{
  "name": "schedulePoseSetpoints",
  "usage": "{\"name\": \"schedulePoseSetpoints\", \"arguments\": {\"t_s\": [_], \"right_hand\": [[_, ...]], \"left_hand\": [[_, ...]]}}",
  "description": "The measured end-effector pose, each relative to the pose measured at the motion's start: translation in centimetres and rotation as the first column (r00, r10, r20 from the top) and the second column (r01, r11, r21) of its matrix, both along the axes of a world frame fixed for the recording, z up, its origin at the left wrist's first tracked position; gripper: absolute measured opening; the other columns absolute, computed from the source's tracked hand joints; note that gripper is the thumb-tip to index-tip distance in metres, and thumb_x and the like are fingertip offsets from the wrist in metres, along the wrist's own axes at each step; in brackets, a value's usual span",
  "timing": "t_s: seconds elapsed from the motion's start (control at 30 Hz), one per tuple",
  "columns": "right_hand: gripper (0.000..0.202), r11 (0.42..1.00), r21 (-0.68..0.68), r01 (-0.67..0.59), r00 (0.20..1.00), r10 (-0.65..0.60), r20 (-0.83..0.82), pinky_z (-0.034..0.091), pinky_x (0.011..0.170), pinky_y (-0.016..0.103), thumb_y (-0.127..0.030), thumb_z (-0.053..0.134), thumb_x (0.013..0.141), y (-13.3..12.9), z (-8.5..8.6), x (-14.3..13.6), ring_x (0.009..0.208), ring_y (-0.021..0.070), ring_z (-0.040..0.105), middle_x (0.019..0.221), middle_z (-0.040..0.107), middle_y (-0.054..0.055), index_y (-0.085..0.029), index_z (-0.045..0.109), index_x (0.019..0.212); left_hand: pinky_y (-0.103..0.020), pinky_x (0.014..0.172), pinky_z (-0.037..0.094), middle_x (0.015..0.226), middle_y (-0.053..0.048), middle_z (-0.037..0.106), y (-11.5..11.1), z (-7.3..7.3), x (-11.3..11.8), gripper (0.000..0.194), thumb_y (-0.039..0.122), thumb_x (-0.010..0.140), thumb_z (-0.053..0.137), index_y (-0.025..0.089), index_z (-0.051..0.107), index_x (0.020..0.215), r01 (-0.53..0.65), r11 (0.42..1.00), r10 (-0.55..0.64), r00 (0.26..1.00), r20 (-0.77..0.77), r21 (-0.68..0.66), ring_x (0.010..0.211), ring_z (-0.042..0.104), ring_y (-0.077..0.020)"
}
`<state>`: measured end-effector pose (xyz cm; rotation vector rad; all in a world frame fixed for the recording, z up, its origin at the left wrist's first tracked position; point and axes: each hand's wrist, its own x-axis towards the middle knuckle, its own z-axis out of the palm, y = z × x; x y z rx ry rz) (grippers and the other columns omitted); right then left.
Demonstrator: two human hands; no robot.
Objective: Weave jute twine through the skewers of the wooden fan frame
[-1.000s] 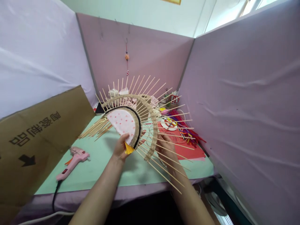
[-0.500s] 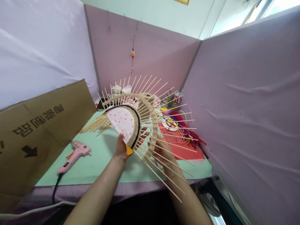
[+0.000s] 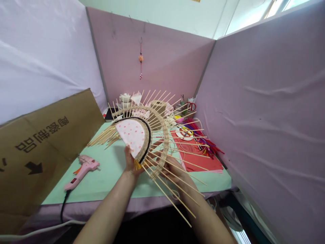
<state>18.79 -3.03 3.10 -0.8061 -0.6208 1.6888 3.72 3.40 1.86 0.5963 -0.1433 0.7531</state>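
Observation:
My left hand [image 3: 130,161] grips the lower corner of a half-round fan of thin wooden sticks [image 3: 135,134]. White fabric with pink dots covers its centre, edged by jute and black cord bands. A yellow tassel [image 3: 137,165] hangs beside my left thumb. Farther out, a woven jute twine band [image 3: 166,135] curves across the spread sticks. My right hand [image 3: 171,167] is behind the sticks near the band's lower end, fingers bent and partly hidden. A loop of pale twine [image 3: 175,194] hangs below it, seemingly from its fingers.
A pink hot glue gun [image 3: 82,171] lies left, near a cardboard sheet [image 3: 48,149]. Loose sticks [image 3: 103,138] lie behind. Red sheets [image 3: 200,162], scissors [image 3: 186,131] and coloured pipe cleaners [image 3: 207,142] lie right. A white lidded pot [image 3: 125,99] stands at the back.
The fan has tipped slightly, its upper stick tips now lower in view. My right hand stays behind the lower sticks, and the twine loop shows more clearly.

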Motion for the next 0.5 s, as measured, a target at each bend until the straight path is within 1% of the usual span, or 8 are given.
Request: {"name": "schedulePoseSetpoints", "arguments": {"t_s": [0.1, 0.17, 0.27, 0.33, 0.4, 0.5], "right_hand": [[0.026, 0.999, 0.025, -0.034, 0.998, 0.033, 0.052, 0.017, 0.038, 0.015, -0.038, 0.08, 0.063, -0.2, 0.0, 0.0, 0.043, 0.0029, 0.021, 0.049, 0.045, -0.006, -0.019, 0.068, 0.076], [0.029, 0.996, 0.046, -0.071, 0.994, 0.066, 0.087, 0.014, 0.038, 0.016, -0.041, 0.081, 0.062, -0.4, 0.1, 0.2, 0.043, 0.0029, 0.017, 0.046, 0.038, -0.008, -0.019, 0.066, 0.073], [0.031, 0.995, 0.058, -0.078, 0.992, 0.071, 0.107, 0.009, 0.039, 0.017, -0.043, 0.079, 0.065, -0.6, 0.1, 0.6, 0.044, 0.003, 0.013, 0.045, 0.029, -0.009, -0.018, 0.061, 0.066], [0.034, 0.997, 0.06, -0.054, 0.991, 0.046, 0.124, 0.007, 0.04, 0.018, -0.043, 0.079, 0.065, -0.8, -0.2, 0.9, 0.044, 0.003, 0.013, 0.046, 0.028, -0.009, -0.018, 0.057, 0.062], [0.034, 0.997, 0.079, -0.014, 0.988, 0.002, 0.153, 0.007, 0.04, 0.019, -0.042, 0.079, 0.066, -1.0, -0.6, 1.2, 0.043, 0.0031, 0.014, 0.047, 0.031, -0.009, -0.018, 0.056, 0.061], [0.035, 0.994, 0.103, 0.03, 0.978, -0.05, 0.202, 0.008, 0.04, 0.02, -0.042, 0.078, 0.068, -1.3, -1.0, 1.4, 0.041, 0.0035, 0.019, 0.046, 0.034, -0.008, -0.018, 0.054, 0.058]], "left_hand": [[-0.056, 0.086, 0.049, 0.142, -0.021, 0.047, -0.1, 0.2, 0.0, 0.101, 0.07, 0.067, 0.052, 0.016, 0.027, 0.148, 0.029, 1.0, -0.03, 0.998, -0.047, -0.003, 0.119, 0.053, -0.0431], [-0.053, 0.08, 0.052, 0.14, -0.021, 0.049, -0.1, 0.3, 0.0, 0.099, 0.069, 0.068, 0.05, 0.015, 0.027, 0.148, 0.038, 0.999, -0.039, 0.998, -0.053, -0.018, 0.113, 0.058, -0.0418], [-0.048, 0.074, 0.055, 0.136, -0.02, 0.054, -0.1, 0.3, -0.1, 0.09, 0.064, 0.072, 0.047, 0.014, 0.033, 0.145, 0.019, 0.997, -0.02, 1.0, -0.02, -0.07, 0.102, 0.064, -0.0376], [-0.045, 0.073, 0.056, 0.131, -0.02, 0.057, 0.0, 0.4, -0.1, 0.082, 0.057, 0.074, 0.047, 0.013, 0.038, 0.142, 0.0, 0.993, 0.0, 1.0, -0.002, -0.118, 0.094, 0.067, -0.0338], [-0.043, 0.073, 0.056, 0.128, -0.02, 0.06, 0.0, 0.5, -0.1, 0.078, 0.051, 0.074, 0.046, 0.011, 0.04, 0.141, -0.001, 0.988, 0.002, 1.0, 0.007, -0.153, 0.092, 0.068, -0.0322], [-0.044, 0.075, 0.055, 0.126, -0.021, 0.061, -0.2, 0.7, 0.0, 0.08, 0.048, 0.072, 0.047, 0.008, 0.04, 0.14, 0.049, 0.986, -0.049, 0.999, 0.007, -0.158, 0.102, 0.065, -0.0356]]}}
